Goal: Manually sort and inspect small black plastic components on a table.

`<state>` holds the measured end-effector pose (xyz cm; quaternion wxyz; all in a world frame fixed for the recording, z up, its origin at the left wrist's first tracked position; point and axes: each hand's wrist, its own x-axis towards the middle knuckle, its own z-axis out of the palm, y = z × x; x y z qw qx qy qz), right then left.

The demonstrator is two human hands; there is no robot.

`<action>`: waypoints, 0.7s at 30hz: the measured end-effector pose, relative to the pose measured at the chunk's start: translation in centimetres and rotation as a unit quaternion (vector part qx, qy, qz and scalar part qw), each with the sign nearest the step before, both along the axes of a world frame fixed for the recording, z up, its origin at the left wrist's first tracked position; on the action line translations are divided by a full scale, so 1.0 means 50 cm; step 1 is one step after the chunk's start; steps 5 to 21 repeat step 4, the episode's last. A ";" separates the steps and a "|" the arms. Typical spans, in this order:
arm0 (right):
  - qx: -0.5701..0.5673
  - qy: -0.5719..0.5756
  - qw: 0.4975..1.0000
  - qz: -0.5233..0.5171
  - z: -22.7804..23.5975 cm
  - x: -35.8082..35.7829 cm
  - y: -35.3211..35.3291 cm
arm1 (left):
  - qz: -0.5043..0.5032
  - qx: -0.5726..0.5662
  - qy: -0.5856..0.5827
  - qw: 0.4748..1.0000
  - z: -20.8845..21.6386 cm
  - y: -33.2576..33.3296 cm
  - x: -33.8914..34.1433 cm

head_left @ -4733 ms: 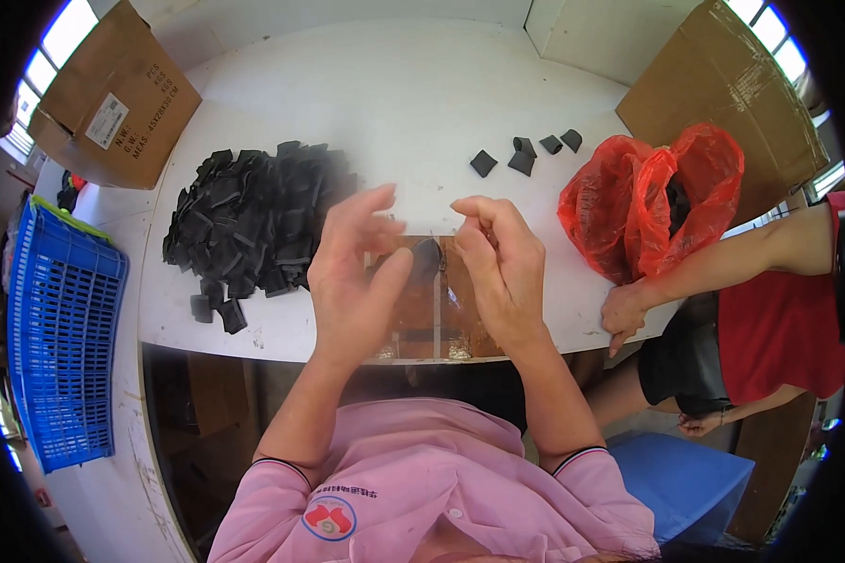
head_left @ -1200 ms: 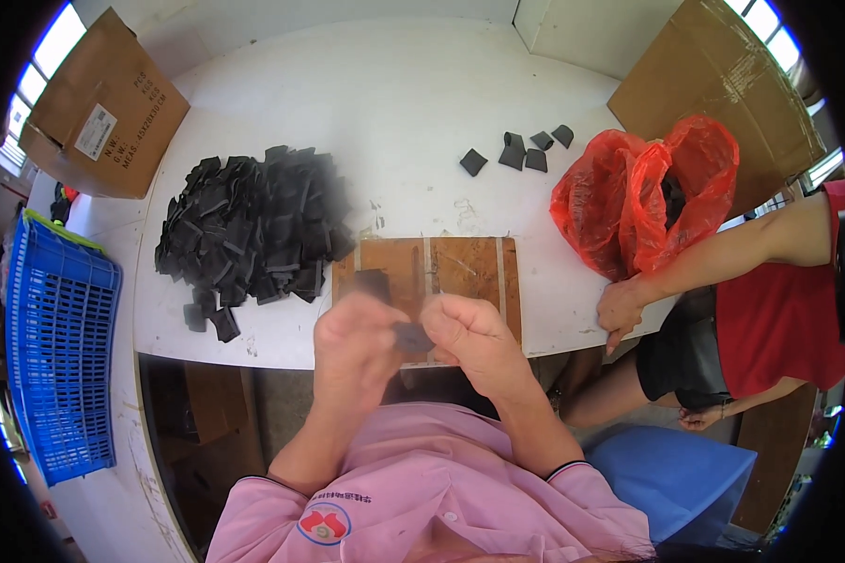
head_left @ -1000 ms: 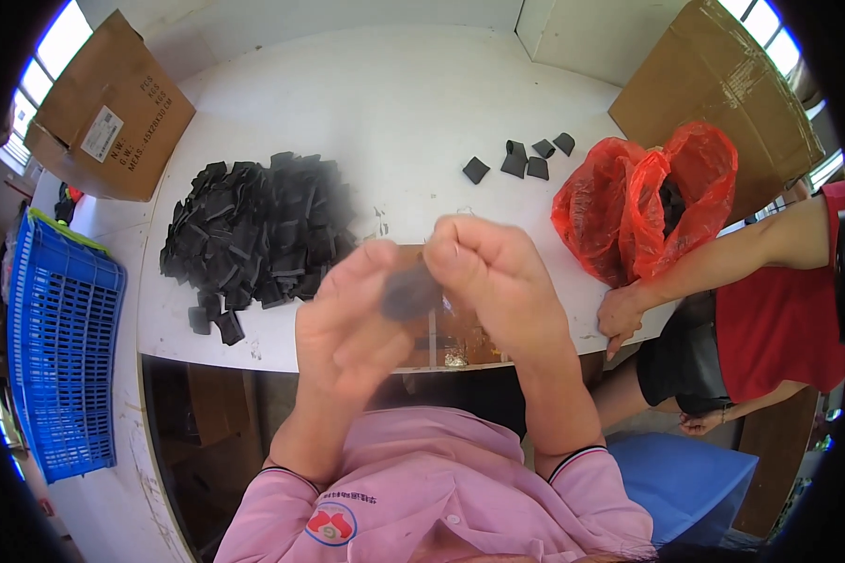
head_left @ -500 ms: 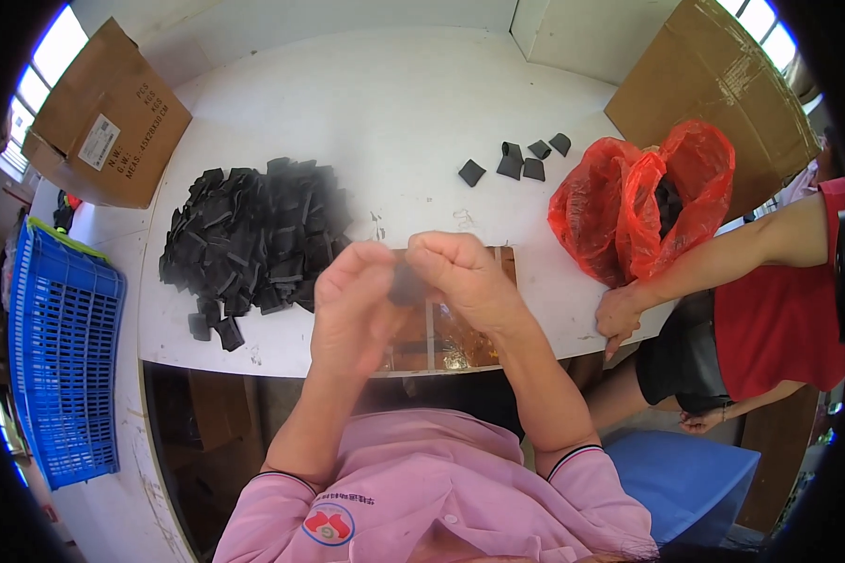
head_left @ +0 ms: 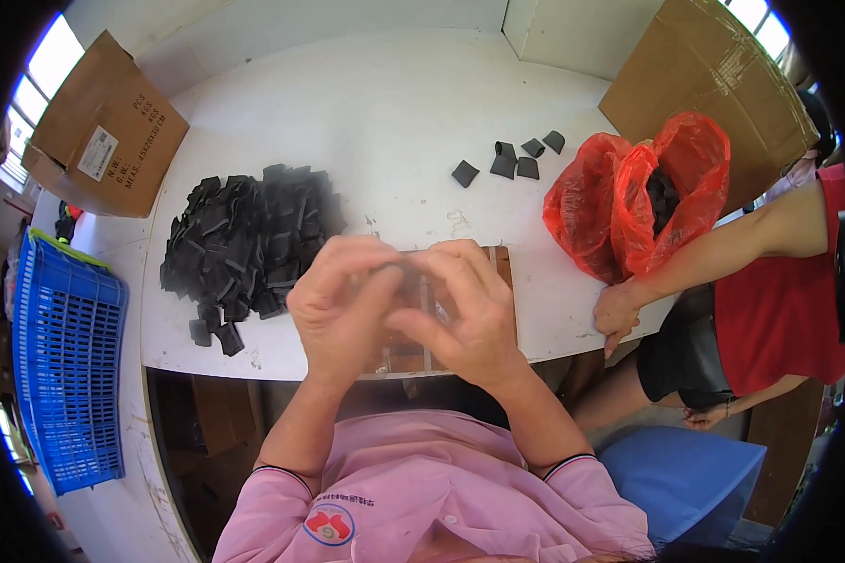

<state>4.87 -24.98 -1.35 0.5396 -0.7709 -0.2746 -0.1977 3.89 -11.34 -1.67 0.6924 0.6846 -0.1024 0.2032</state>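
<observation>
My left hand (head_left: pixel 340 305) and my right hand (head_left: pixel 465 314) meet over the front edge of the white table. A small black fabric piece (head_left: pixel 400 266) is between their fingertips, mostly hidden and smeared by motion. My left thumb and fingers close on it. On its other side the bent fingers of my right hand grip it, the thumb standing apart below. To the left lies a large pile of black pieces (head_left: pixel 244 244) of like size. Several small black sleeves (head_left: pixel 503 165) are scattered beyond my right hand.
Under my hands is a brown taped cardboard sheet (head_left: pixel 499 310). At the right stand an open red plastic bag (head_left: pixel 582 211) with black pieces inside and a carton (head_left: pixel 714 94). A co-worker's hand (head_left: pixel 618 311) leans on the table edge. A carton (head_left: pixel 113 131) and blue basket (head_left: pixel 70 366) are left.
Both hands have shifted their grip around the black piece. My left hand has moved slightly left, and my right thumb has spread away from its fingers. The view has tilted a little.
</observation>
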 end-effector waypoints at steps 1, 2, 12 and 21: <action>-0.029 -0.030 0.999 -0.016 -0.002 0.001 0.004 | -0.004 -0.086 -0.013 0.996 -0.001 -0.002 0.002; -0.028 -0.031 0.999 -0.017 0.000 0.002 0.006 | -0.033 -0.172 -0.005 0.985 0.001 0.002 0.003; -0.046 -0.031 0.998 -0.015 0.003 0.004 0.010 | -0.109 -0.321 0.032 0.940 -0.011 0.014 0.000; -0.046 -0.031 0.998 -0.015 0.003 0.004 0.010 | -0.109 -0.321 0.032 0.940 -0.011 0.014 0.000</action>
